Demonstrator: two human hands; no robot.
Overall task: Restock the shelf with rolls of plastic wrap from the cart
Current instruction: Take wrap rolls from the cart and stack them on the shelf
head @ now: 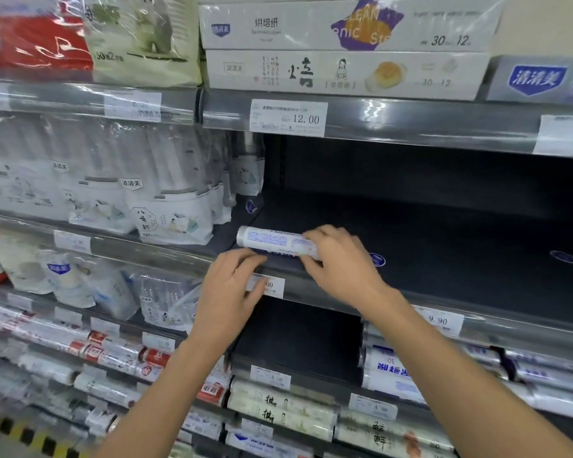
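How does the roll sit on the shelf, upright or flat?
Flat: the roll lies along the shelf's front edge, right hand on one end.

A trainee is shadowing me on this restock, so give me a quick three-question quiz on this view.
1. True or false: the roll of plastic wrap lies on its side on the dark shelf.
2. The right hand grips the roll at its: A) left end B) middle C) right end
3. Fill in: the price label above the roll reads ____.
Key: 1 true; 2 C; 3 12.00

Right hand [339, 264] around roll [272, 241] on shelf [444, 236]
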